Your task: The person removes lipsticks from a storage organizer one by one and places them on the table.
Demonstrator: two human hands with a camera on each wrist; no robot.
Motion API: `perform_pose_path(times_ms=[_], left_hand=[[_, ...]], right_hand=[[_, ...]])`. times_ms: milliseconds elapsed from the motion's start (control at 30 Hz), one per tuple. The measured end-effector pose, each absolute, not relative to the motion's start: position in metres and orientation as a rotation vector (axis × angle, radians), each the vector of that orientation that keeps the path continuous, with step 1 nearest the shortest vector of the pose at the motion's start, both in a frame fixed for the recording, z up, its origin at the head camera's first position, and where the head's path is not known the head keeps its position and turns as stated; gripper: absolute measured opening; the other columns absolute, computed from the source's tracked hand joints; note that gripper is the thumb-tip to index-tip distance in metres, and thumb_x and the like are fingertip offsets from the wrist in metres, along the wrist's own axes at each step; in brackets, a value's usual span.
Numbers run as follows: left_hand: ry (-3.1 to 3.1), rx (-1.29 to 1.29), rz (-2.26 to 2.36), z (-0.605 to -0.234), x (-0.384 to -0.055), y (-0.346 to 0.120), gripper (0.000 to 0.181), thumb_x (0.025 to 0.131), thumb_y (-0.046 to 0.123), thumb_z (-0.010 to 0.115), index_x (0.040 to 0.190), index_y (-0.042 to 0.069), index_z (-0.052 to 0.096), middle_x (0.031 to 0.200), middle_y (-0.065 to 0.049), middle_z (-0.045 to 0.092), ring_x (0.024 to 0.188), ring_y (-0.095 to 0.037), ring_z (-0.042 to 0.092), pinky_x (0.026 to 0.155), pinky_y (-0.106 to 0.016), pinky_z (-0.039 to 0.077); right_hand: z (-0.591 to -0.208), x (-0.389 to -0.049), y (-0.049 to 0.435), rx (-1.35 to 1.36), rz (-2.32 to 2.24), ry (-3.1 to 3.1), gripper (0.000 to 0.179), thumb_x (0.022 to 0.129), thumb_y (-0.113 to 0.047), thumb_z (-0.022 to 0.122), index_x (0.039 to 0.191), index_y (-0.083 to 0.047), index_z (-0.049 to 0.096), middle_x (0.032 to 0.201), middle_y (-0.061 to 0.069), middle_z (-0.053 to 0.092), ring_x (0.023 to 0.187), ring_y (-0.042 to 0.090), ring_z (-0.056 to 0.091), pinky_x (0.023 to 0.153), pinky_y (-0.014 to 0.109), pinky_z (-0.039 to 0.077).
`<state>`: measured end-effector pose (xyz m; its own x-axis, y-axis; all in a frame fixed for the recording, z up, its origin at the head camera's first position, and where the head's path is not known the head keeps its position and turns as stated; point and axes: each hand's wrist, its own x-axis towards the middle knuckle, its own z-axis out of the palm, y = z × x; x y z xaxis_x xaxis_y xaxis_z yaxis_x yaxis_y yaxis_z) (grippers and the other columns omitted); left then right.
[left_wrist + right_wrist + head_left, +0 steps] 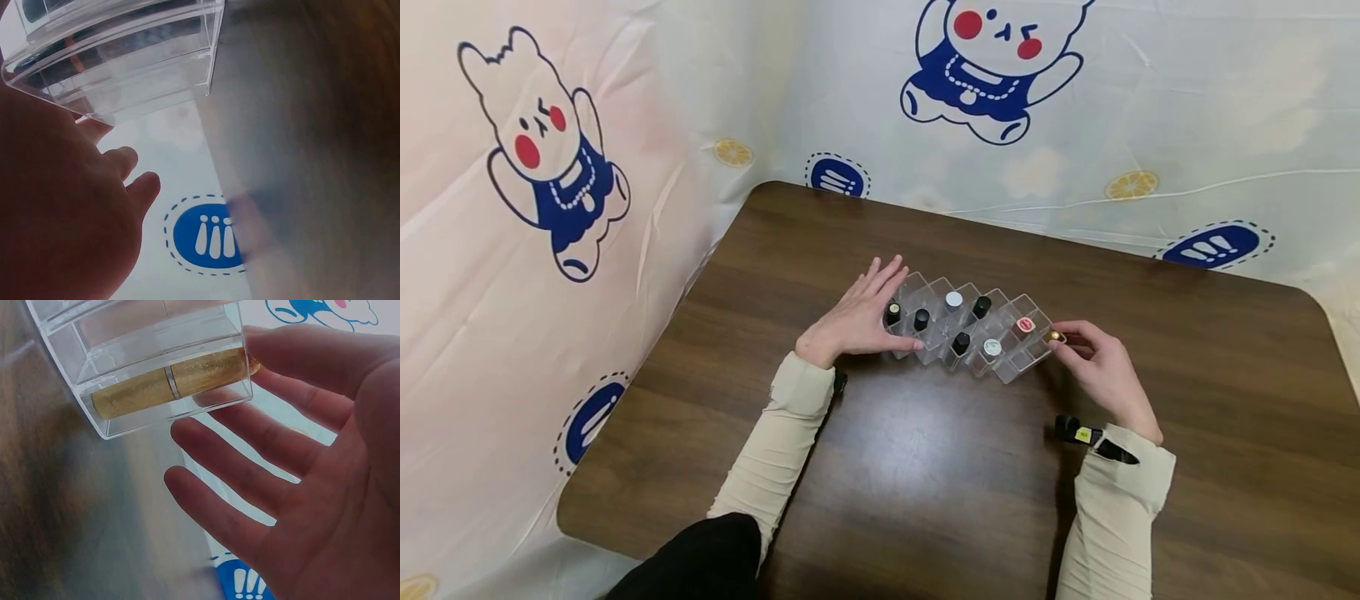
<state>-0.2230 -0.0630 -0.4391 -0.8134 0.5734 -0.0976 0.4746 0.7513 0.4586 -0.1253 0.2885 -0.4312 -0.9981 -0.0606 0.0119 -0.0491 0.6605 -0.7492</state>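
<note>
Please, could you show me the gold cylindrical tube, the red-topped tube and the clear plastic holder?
Gold cylindrical tube (172, 382): right wrist view, on its silver middle band.
Red-topped tube (1026, 325): head view, on its top.
Clear plastic holder (1019, 361): head view, on its near right compartment.

Triple white exclamation marks (251, 580) stand on blue ovals (1244, 237) of the patterned cloth (842, 75).

Head view looks down; 2 close wrist views share its rack (1019, 363).
</note>
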Motion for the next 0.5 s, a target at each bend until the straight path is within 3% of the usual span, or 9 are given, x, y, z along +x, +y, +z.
perform_pose_path(times_ms=[100,300,500], left_hand=[[2.714,0.832,0.61,-0.4408,-0.2228,-0.0626,0.115,0.074,0.072,0.065,0.157,0.018,0.007,0.165,0.002,-0.005,0.152,-0.029,-0.007,0.122,-0.048,0.006],[2.718,0.82,0.602,-0.441,-0.222,-0.0623,0.116,0.074,0.074,0.063,0.157,0.022,0.002,0.164,0.003,-0.007,0.152,-0.028,-0.008,0.122,-0.046,0.004],[2.725,0.816,0.597,-0.4385,-0.2217,-0.0633,0.116,0.074,0.076,0.062,0.157,0.02,0.004,0.165,0.0,-0.004,0.152,-0.028,-0.007,0.122,-0.047,0.002]], right_hand=[[-0.4318,-0.1237,0.2888,-0.075,-1.271,2.853,0.032,0.097,-0.025,0.059,0.121,-0.004,0.062,0.118,0.017,0.064,0.096,-0.008,0.052,0.08,0.0,0.039],[-0.43,-0.1225,0.2873,-0.061,-1.266,2.845,0.033,0.098,-0.026,0.058,0.122,-0.003,0.061,0.118,0.018,0.063,0.106,0.024,0.059,0.078,-0.001,0.038],[-0.4298,-0.1247,0.2856,-0.072,-1.26,2.855,0.033,0.098,-0.026,0.056,0.121,-0.002,0.06,0.117,0.018,0.063,0.107,0.029,0.059,0.079,-0.001,0.036]])
